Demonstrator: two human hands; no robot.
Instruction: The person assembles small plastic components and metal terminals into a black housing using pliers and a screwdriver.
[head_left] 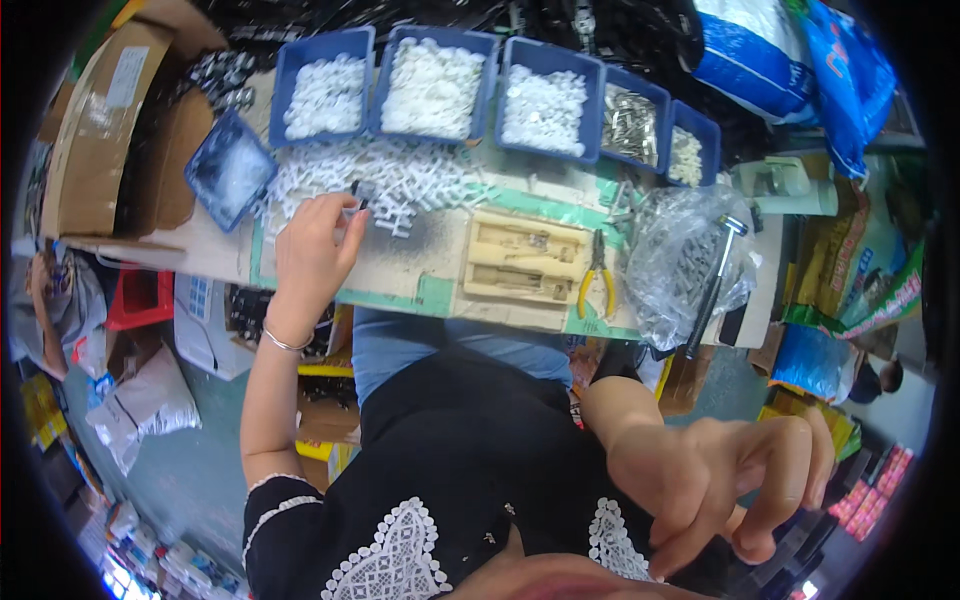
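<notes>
My left hand (312, 245) is at the near edge of a spread of white branching plastic pieces (420, 175) on the workbench. Its thumb and fingers are closed on a small black part (362, 192), which shows at the fingertips. Raised off the bench at the lower right, my right hand (715, 480) is close to the camera. Its fingers are bent and apart, and I see nothing in them. A cream-coloured fixture block (525, 258) with hollowed slots lies at the bench's front, with yellow-handled pliers (597, 280) beside it.
Blue bins (435, 132) of small white and metal parts line the back. A tilted blue bin (230, 180) stands at left, near a cardboard box (100, 130). On the right, a hammer (715, 290) lies on a clear plastic bag (660, 285) of grey parts. Blue-and-white sacks (760, 65) stand behind.
</notes>
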